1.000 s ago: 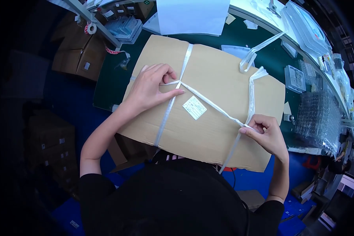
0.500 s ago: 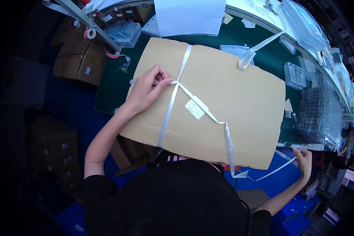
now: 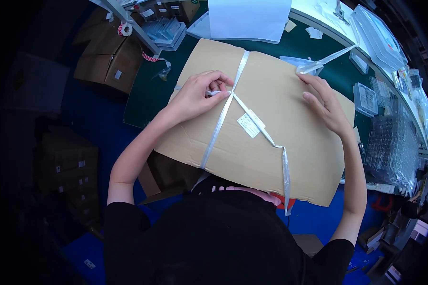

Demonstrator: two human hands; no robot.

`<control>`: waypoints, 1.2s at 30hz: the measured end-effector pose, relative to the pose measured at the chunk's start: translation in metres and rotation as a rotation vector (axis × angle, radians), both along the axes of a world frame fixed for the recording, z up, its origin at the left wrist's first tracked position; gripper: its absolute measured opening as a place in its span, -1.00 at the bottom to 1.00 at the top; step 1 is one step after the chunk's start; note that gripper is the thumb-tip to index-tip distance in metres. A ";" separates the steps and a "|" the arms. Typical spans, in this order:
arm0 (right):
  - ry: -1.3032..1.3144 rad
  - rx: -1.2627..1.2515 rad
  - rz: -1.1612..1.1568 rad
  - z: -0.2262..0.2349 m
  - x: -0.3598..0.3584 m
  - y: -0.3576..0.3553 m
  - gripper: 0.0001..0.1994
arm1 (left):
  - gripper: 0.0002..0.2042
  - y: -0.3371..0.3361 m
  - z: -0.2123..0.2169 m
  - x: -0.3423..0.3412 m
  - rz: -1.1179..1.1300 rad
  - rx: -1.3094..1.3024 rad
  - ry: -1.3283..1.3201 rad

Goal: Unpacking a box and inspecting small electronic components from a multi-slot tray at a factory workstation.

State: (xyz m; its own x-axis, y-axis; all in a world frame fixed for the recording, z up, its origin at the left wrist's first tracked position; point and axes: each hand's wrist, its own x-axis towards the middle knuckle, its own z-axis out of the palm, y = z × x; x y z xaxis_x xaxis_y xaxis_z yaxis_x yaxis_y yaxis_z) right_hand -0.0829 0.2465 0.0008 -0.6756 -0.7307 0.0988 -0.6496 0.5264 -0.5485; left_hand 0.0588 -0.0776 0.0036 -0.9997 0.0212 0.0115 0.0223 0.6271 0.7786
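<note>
A flat brown cardboard package [image 3: 314, 156] lies before me, with white plastic strapping twine [image 3: 215, 130] running across it. My left hand [image 3: 199, 92] pinches the twine just left of where the strands cross, thumb against fingers. From that crossing a loose strand [image 3: 286, 173] slants past a small white printed label [image 3: 248, 125] and hangs over the near edge. Over the package's far right corner my right hand [image 3: 327, 107] is open, thumb and fingers apart. Its fingertips are close to another twine length [image 3: 330, 58] coming from the shelf; whether they touch it I cannot tell.
The package rests on a green-topped bench [image 3: 142, 90]. Behind it lie white paper sheets [image 3: 249, 19]. Clear plastic trays [image 3: 390, 142] are stacked at the right, below a white shelf [image 3: 314, 19]. Cardboard boxes [image 3: 100, 71] stand at the left, beside a tape roll [image 3: 125, 30].
My right hand has let go of the loose strand beyond the near right corner and moved up to the far right corner. My left hand keeps its pinch at the crossing.
</note>
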 end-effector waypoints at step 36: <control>-1.094 -1.133 0.200 0.034 0.048 -0.151 -0.31 | -0.69 -0.065 0.022 0.076 0.087 0.213 0.182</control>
